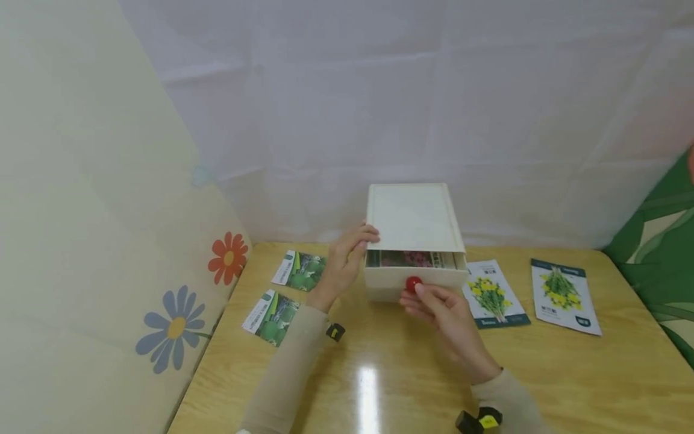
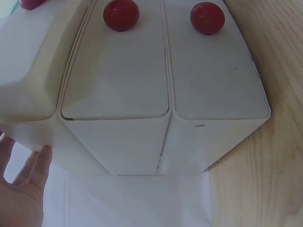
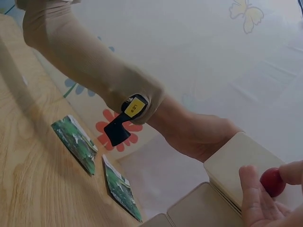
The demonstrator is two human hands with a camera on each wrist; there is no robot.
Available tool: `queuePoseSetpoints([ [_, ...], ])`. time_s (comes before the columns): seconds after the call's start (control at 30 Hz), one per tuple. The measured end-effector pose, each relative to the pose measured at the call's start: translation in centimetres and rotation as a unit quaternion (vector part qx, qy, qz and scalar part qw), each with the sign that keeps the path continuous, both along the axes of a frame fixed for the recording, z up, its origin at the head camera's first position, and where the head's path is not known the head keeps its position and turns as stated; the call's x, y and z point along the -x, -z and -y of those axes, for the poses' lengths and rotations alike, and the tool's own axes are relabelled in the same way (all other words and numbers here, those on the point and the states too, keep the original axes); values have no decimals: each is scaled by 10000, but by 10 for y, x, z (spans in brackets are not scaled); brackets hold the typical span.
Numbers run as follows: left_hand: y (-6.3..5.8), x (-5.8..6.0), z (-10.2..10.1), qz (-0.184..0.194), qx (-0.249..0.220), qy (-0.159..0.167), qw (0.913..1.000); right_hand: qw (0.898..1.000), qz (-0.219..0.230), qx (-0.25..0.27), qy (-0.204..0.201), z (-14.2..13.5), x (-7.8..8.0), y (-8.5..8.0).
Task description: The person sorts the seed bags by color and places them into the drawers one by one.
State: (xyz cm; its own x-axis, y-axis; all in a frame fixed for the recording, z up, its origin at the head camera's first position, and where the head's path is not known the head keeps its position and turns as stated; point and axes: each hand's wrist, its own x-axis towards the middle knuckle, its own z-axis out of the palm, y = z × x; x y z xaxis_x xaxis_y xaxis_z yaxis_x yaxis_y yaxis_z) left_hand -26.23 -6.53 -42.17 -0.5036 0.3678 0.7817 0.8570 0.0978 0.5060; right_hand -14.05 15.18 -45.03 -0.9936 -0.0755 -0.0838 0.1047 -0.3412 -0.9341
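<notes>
A white cabinet (image 1: 414, 214) with stacked drawers stands at the back of the table. Its top drawer (image 1: 387, 278) is pulled partly out, and packets with pink flowers (image 1: 414, 258) show inside. On the drawer front is a red round knob (image 1: 414, 283), pinched between the thumb and fingers of my right hand (image 1: 447, 316). My left hand (image 1: 347, 256) rests against the cabinet's left side, fingertips at the top edge. The left wrist view shows the lower drawers, pushed in, each with a red knob (image 2: 207, 18), and the fingers of the left hand (image 2: 23, 189) touching the side wall.
Left of the cabinet lie two green seed packets (image 1: 305, 271), one nearer the front. To the right are two packets with yellow flowers, one (image 1: 494, 295) close beside the cabinet and the other (image 1: 564, 295) farther right. A white cloth (image 1: 336, 120) hangs behind the table.
</notes>
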Motion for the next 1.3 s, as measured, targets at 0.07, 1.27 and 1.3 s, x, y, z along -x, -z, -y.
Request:
queuePoseSetpoints([
  [0.07, 0, -1, -1, 11, -16, 12, 10000, 10000, -47, -74, 20, -1, 2, 0],
  [1.27, -3, -8, 1, 281, 236, -174, 9992, 9997, -94, 197, 50, -3, 27, -1],
  [1.3, -5, -10, 1, 283, 238, -169, 9992, 9997, -97, 196, 53, -3, 28, -1],
])
